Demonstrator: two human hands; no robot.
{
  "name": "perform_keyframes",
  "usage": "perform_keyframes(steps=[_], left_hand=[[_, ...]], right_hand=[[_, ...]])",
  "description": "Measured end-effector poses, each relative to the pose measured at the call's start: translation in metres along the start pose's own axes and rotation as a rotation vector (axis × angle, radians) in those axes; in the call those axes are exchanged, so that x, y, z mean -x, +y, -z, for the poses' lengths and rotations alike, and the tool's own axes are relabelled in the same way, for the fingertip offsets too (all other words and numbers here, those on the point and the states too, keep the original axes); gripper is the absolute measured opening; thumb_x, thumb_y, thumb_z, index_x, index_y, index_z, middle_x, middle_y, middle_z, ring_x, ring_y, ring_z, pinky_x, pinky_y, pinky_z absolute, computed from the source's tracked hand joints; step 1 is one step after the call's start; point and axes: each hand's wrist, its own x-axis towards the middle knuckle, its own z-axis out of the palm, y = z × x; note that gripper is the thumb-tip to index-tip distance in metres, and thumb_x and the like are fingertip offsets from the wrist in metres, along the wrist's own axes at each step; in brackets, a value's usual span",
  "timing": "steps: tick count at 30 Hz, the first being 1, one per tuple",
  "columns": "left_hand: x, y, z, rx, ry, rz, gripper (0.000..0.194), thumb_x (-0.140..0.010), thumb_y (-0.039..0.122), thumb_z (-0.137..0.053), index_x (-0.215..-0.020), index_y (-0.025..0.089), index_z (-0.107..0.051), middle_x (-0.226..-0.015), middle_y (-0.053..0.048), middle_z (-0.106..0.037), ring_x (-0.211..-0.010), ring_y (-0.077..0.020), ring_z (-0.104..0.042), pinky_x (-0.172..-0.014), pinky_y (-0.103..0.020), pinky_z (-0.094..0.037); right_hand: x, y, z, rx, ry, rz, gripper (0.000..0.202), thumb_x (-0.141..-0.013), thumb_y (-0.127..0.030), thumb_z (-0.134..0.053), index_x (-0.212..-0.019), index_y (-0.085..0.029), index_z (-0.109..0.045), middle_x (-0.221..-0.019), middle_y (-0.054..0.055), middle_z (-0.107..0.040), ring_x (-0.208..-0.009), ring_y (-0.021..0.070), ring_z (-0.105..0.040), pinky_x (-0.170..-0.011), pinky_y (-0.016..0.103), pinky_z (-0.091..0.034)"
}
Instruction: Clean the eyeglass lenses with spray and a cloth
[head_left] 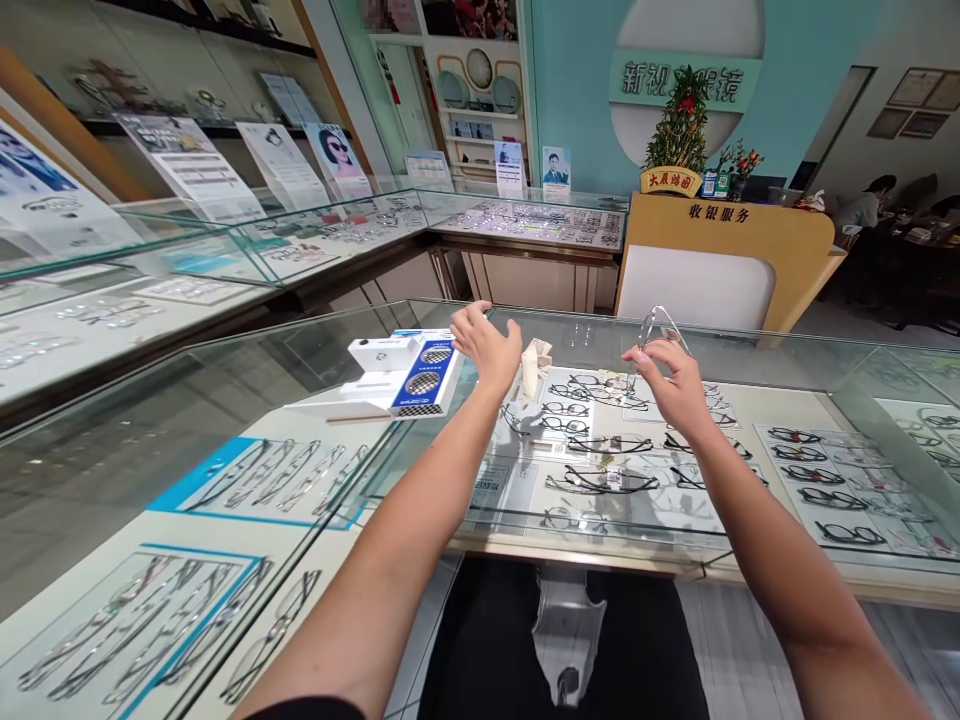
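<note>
Raised over the glass counter, my right hand pinches a pair of clear-framed eyeglasses between thumb and fingers. My left hand has its fingers apart and holds nothing. It hovers beside a blue and white box that sits on the glass with other white packaging. To the right of that hand lies a crumpled beige cloth. Several eyeglasses rest in rows on white trays inside the case below my hands.
The glass display counter bends to the left, with more frames on blue-edged trays. Another row of glass cases runs behind. A yellow cashier desk with a plant stands at the back right. A person sits farther right.
</note>
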Motion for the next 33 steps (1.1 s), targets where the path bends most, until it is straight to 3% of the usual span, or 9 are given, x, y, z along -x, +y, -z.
perform_keyframes(steps=[4, 7, 11, 13, 16, 21, 27, 30, 33], left_hand=[[-0.012, -0.017, -0.007, 0.014, -0.059, 0.171, 0.054, -0.087, 0.019, -0.069, -0.134, 0.019, -0.043, -0.149, -0.024, -0.051, -0.148, -0.0439, -0.043, -0.119, -0.061, -0.035], [-0.017, -0.029, -0.011, 0.035, -0.194, 0.24, 0.039, -0.089, 0.015, -0.064, -0.124, 0.019, -0.047, -0.137, -0.024, -0.063, -0.143, -0.0446, -0.052, -0.119, -0.063, -0.033], [-0.02, -0.032, -0.011, 0.094, -0.226, 0.252, 0.014, -0.095, 0.018, -0.059, -0.108, 0.02, -0.051, -0.12, -0.022, -0.07, -0.132, -0.0439, -0.062, -0.115, -0.063, -0.037], [-0.021, -0.026, -0.01, 0.155, -0.231, 0.208, 0.01, -0.101, 0.025, -0.055, -0.109, 0.021, -0.05, -0.117, -0.015, -0.071, -0.122, -0.0344, -0.067, -0.109, -0.052, -0.045], [-0.015, -0.006, -0.008, 0.457, -0.329, 0.109, 0.014, -0.103, 0.035, -0.056, -0.11, 0.024, -0.05, -0.101, -0.003, -0.066, -0.093, -0.018, -0.067, -0.082, -0.032, -0.053], [0.017, 0.034, 0.007, 1.097, -0.805, 0.128, 0.052, -0.073, 0.065, -0.082, -0.088, 0.023, -0.055, -0.075, 0.003, -0.054, -0.064, -0.0127, -0.054, -0.05, -0.024, -0.043], [0.046, 0.06, 0.03, 1.283, -1.27, 0.215, 0.08, -0.077, 0.099, -0.049, -0.057, 0.022, -0.046, -0.053, 0.003, -0.036, -0.047, -0.0126, -0.042, -0.039, -0.025, -0.035], [0.051, 0.064, 0.035, 1.26, -1.329, 0.242, 0.086, -0.079, 0.103, -0.033, -0.052, 0.022, -0.043, -0.05, 0.003, -0.029, -0.044, -0.0124, -0.037, -0.037, -0.025, -0.029], [0.055, 0.067, 0.035, 1.229, -1.254, 0.205, 0.089, -0.083, 0.102, -0.025, -0.053, 0.022, -0.047, -0.055, 0.0, -0.037, -0.051, -0.0149, -0.045, -0.043, -0.029, -0.038]], right_hand=[[-0.002, 0.001, 0.002, 0.006, 0.026, 0.033, 0.03, -0.099, -0.043, -0.062, -0.081, -0.026, -0.078, -0.091, 0.005, -0.078, -0.097, 0.0254, -0.068, -0.102, 0.048, -0.048], [-0.003, 0.001, 0.003, 0.0, 0.028, 0.037, 0.028, -0.098, -0.041, -0.062, -0.081, -0.027, -0.079, -0.094, 0.005, -0.078, -0.1, 0.0256, -0.068, -0.106, 0.05, -0.047], [-0.003, -0.001, 0.004, -0.031, 0.02, 0.028, 0.026, -0.097, -0.039, -0.062, -0.082, -0.027, -0.081, -0.097, 0.006, -0.076, -0.103, 0.0268, -0.067, -0.109, 0.054, -0.044], [-0.003, -0.002, 0.005, -0.06, 0.029, 0.017, 0.026, -0.095, -0.039, -0.062, -0.082, -0.028, -0.081, -0.097, 0.006, -0.075, -0.106, 0.0274, -0.067, -0.111, 0.056, -0.042], [-0.004, -0.003, 0.005, -0.135, 0.019, -0.008, 0.026, -0.094, -0.043, -0.065, -0.08, -0.029, -0.082, -0.096, 0.005, -0.073, -0.108, 0.0274, -0.065, -0.112, 0.055, -0.041], [-0.003, -0.006, 0.005, -0.281, -0.042, -0.055, 0.03, -0.092, -0.052, -0.069, -0.079, -0.03, -0.083, -0.086, 0.004, -0.067, -0.102, 0.0257, -0.062, -0.105, 0.049, -0.046], [0.0, -0.013, 0.003, -0.336, -0.108, -0.086, 0.039, -0.091, -0.063, -0.07, -0.08, -0.028, -0.084, -0.083, 0.003, -0.062, -0.093, 0.023, -0.059, -0.096, 0.044, -0.046], [0.001, -0.014, 0.001, -0.366, -0.143, -0.086, 0.041, -0.091, -0.065, -0.069, -0.08, -0.028, -0.084, -0.081, 0.003, -0.062, -0.09, 0.0219, -0.058, -0.094, 0.043, -0.044], [0.002, -0.014, -0.002, -0.403, -0.171, -0.1, 0.044, -0.089, -0.068, -0.071, -0.08, -0.028, -0.085, -0.082, 0.003, -0.063, -0.089, 0.0216, -0.057, -0.092, 0.041, -0.044]])
